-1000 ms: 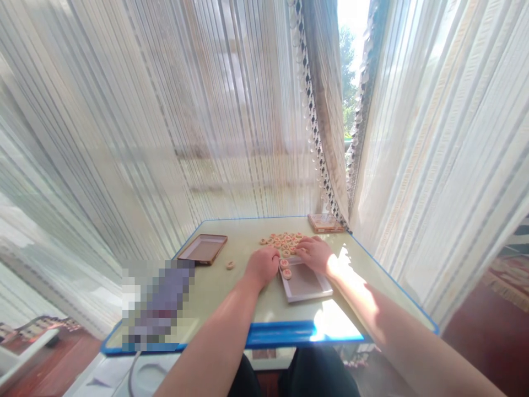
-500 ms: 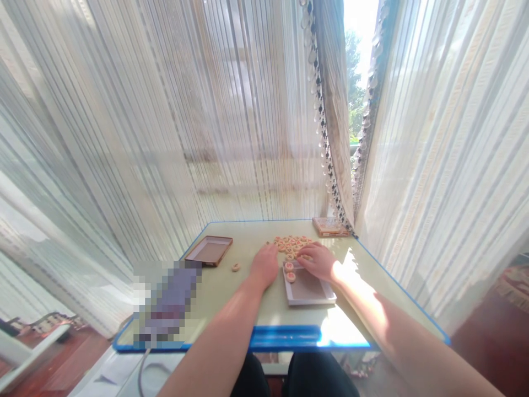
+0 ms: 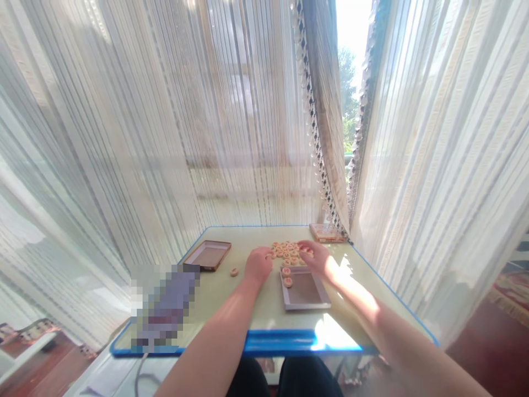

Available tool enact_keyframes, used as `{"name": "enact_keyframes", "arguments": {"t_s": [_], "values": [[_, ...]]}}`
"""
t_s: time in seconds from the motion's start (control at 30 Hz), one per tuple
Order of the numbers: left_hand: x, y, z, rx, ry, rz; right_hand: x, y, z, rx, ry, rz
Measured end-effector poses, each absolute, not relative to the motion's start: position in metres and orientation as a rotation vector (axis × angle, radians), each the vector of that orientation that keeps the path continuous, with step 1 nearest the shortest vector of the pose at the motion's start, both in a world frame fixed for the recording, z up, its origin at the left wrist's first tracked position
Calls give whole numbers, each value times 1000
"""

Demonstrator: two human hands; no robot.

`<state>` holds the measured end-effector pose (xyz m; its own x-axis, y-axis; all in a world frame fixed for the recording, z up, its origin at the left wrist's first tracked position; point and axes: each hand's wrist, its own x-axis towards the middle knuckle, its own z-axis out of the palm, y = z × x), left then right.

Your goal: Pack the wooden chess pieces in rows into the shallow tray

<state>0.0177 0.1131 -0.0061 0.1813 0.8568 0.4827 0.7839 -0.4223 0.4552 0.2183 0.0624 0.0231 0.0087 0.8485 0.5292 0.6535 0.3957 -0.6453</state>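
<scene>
Discs: small round wooden discs (image 3: pixel 289 252) are lying in a loose pile on the surface (image 3: pixel 256 309), between your two hands and just beyond the grey tray (image 3: pixel 308 292).
Left hand: your left hand (image 3: pixel 258 263) is resting at the pile's left edge, fingers curled inward. It's too small here to tell whether they are pinching a disc.
Right hand: your right hand (image 3: pixel 316 256) is reaching over the pile's right side, fingers stretched forward and close together. I cannot tell if they are gripping anything.
Tray: two discs (image 3: pixel 286 271) are sitting in its far left corner.
Stray disc: one stray (image 3: pixel 234 272) is lying alone, left of your left hand, near the brown lid (image 3: pixel 208 255).
Handling: you are probably dealing with light, hard, smooth pieces that are sliding easily. Taking each by its rim between thumb and forefinger is looking safest.
</scene>
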Motion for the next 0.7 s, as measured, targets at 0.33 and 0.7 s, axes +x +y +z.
{"name": "enact_keyframes", "arguments": {"t_s": [0.33,0.7], "values": [[21,106,-2,2357,1693,797,220,57,57,-1083,-1777,-68],[19,102,-1,2370,1648,793,275,83,5,-1885,-1724,178]]}}
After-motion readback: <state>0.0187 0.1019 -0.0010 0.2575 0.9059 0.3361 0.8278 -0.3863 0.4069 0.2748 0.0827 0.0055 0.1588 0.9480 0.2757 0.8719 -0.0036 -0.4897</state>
